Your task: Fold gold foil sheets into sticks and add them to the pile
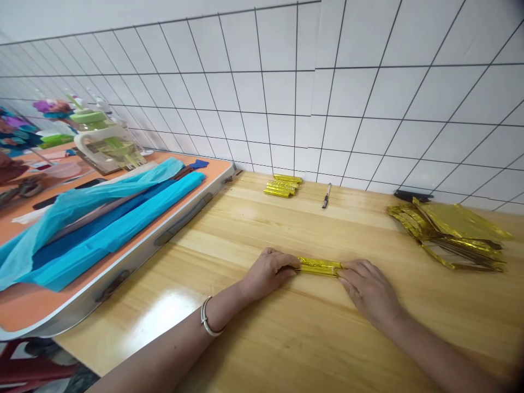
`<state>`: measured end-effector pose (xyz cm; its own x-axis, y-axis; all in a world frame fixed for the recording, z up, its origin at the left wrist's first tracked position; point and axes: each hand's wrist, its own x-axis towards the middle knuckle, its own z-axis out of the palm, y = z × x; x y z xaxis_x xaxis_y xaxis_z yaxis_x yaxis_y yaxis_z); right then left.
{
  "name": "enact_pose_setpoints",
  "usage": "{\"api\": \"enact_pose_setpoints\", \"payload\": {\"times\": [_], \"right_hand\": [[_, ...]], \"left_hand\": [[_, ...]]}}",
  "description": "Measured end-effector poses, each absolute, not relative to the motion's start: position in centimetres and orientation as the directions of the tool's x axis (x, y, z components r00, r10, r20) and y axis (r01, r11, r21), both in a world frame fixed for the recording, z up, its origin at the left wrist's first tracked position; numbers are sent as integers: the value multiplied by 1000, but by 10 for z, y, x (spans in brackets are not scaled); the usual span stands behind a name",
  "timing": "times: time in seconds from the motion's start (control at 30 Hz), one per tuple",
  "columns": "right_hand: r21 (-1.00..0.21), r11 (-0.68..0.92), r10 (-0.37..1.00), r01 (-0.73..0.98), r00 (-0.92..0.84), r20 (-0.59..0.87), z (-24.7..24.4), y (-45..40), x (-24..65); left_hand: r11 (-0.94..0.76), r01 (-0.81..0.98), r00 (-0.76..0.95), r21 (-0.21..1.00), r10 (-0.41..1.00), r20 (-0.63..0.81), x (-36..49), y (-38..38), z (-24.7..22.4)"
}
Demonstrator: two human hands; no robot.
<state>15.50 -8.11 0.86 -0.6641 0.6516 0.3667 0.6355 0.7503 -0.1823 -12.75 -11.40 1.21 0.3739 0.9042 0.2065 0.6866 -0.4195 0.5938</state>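
Observation:
Both hands hold a narrow roll of gold foil paper (318,266) just over the wooden table, one at each end. My left hand (271,273) pinches its left end between thumb and fingers, and a bangle circles that wrist. At the right end, my right hand (368,289) is closed with thumb and fingertips on the foil. Beyond them, near the wall, lie several finished-looking gold foil rolls (283,186) side by side. To the right is a loose stack of gold foil sheets (462,226).
A pen (326,196) lies near the tiled wall, and a dark flat object (413,195) sits behind the foil stack. On the left, an orange-topped table (221,169) bears blue crepe paper (135,218), a phone-like dark slab and a clear container with a green lid (87,119).

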Motion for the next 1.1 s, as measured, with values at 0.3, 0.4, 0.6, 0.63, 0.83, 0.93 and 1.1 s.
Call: {"api": "enact_pose_setpoints", "payload": {"times": [0.3, 0.4, 0.6, 0.63, 0.83, 0.93, 1.1], "right_hand": [[-464, 576, 816, 673, -507, 278, 12, -78, 148], [-498, 542, 839, 677, -470, 274, 9, -75, 146], [-501, 505, 863, 703, -426, 271, 8, -72, 142], [-503, 501, 865, 704, -421, 272, 8, -72, 142], [-499, 487, 873, 716, -394, 287, 7, -70, 138], [-486, 494, 869, 721, -390, 304, 5, -69, 138], [-465, 521, 851, 716, -398, 342, 1, -67, 140]], "left_hand": [[-239, 674, 128, 700, 970, 208, -110, -120, 10], [-227, 666, 96, 710, 971, 221, -107, -120, 11], [-178, 721, 47, 670, 977, 209, -100, -120, 14], [-164, 736, 31, 656, 977, 209, -99, -120, 15], [-120, 781, -13, 613, 978, 208, -95, -120, 17], [-128, 792, -2, 597, 977, 212, -96, -119, 16], [-117, 818, -7, 563, 977, 213, -95, -118, 14]]}}
